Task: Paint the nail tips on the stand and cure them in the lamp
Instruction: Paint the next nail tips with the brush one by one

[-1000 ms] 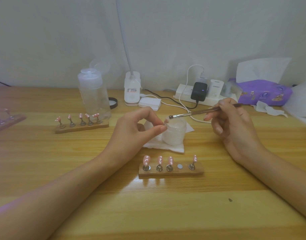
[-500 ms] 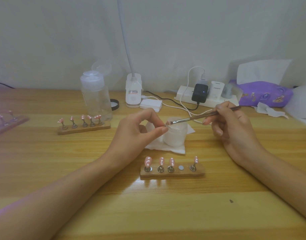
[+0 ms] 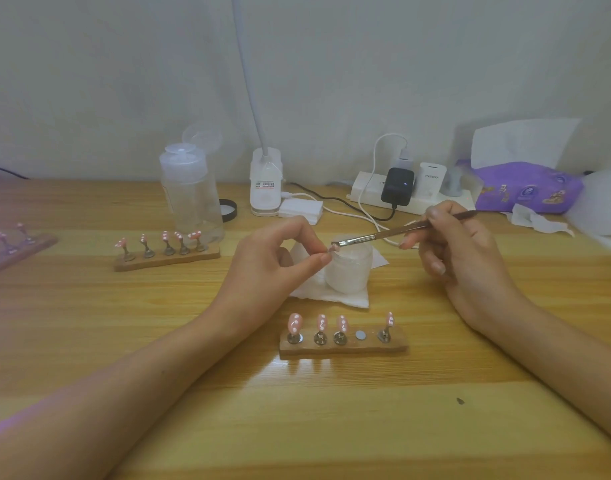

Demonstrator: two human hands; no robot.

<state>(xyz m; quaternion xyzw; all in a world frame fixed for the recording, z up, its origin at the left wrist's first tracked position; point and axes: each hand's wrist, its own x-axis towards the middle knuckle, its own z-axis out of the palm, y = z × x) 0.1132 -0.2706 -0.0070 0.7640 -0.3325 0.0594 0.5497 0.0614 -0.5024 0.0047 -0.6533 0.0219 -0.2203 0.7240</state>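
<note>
My left hand (image 3: 276, 268) pinches a small pink nail tip (image 3: 332, 249) between thumb and forefinger, held above a white jar (image 3: 349, 271) on a tissue. My right hand (image 3: 463, 258) grips a thin brush (image 3: 394, 233) whose bristles touch the tip. Near me a wooden stand (image 3: 343, 346) carries several pink tips with white dots; one magnet spot (image 3: 360, 335) on it is bare. A second stand (image 3: 167, 259) with pink tips sits at the left. A third stand (image 3: 16, 249) lies at the far left edge in purple light.
A clear bottle (image 3: 191, 199) and a white lamp base (image 3: 266, 188) with a gooseneck stand at the back. A power strip (image 3: 414, 195) with chargers and cables, a purple tissue pack (image 3: 525, 188) and crumpled tissue (image 3: 536, 221) lie at the right.
The brush tip has moved down and left from above the jar until it meets the nail tip in my left hand. My left hand has hardly moved.
</note>
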